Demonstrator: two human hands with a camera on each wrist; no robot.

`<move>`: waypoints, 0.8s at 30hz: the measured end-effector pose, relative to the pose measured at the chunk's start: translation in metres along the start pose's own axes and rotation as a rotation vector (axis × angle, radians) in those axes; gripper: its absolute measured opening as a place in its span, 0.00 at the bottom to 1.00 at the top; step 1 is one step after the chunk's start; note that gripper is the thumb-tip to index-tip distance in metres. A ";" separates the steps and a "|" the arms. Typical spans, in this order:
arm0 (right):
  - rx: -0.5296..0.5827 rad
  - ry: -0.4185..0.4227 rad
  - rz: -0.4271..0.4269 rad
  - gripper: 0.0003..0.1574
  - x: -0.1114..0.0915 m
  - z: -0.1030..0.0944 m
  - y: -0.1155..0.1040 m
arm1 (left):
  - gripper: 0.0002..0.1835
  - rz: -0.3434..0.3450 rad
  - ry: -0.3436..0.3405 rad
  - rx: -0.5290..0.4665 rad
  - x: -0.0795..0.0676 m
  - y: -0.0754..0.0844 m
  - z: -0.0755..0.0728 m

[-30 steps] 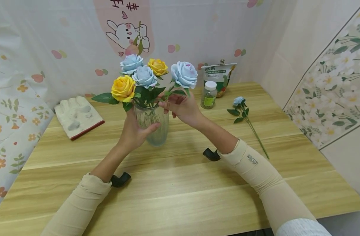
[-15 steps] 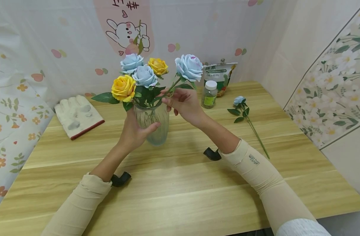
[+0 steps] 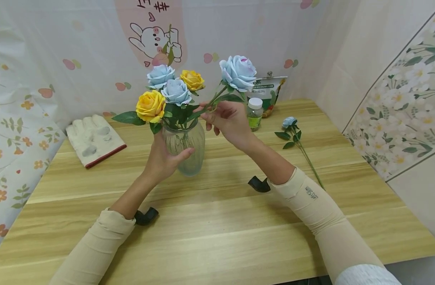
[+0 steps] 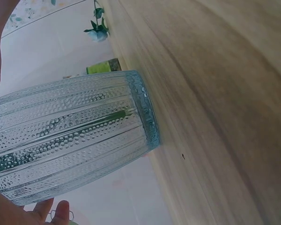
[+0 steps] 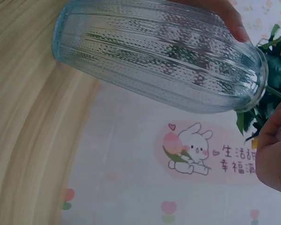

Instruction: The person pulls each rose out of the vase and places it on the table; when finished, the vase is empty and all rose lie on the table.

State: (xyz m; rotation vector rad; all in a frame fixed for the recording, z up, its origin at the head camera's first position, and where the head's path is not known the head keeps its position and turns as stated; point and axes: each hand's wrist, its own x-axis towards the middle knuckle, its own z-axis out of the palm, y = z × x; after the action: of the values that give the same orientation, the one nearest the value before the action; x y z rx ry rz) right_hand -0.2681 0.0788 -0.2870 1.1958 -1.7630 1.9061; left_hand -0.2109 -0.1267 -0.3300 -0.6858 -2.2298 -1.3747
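Observation:
A ribbed clear glass vase [image 3: 190,152] stands on the table with two yellow roses [image 3: 151,107] and two light blue roses [image 3: 176,92] in it. My left hand [image 3: 162,158] holds the vase from its left side, the thumb across the front; the fingers behind are partly hidden. With its fingertips, my right hand [image 3: 229,122] pinches the stem of another light blue rose [image 3: 237,73] just right of the vase's mouth. That bloom leans up and to the right, apart from the others. In the right wrist view, green stems show blurred through the vase [image 5: 164,56].
A smaller blue rose [image 3: 289,122] lies on the table at the right. Behind my right hand stand a white-capped jar [image 3: 254,113] and a clipped pouch [image 3: 274,89]. White gloves [image 3: 92,140] with a red cuff lie at the left, near the patterned curtain.
My right hand has moved right and slightly up, drawing the pinched blue rose away from the other blooms. The left hand and the vase have stayed in place.

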 end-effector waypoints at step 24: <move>0.113 0.026 -0.113 0.15 0.002 -0.022 -0.031 | 0.59 -0.016 -0.009 0.015 0.000 0.000 -0.002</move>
State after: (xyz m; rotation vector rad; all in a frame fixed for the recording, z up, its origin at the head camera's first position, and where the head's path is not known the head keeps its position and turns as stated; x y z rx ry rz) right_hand -0.2562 0.1055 -0.2617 1.2742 -1.5591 1.9680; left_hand -0.2101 -0.1283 -0.3292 -0.6717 -2.2554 -1.3645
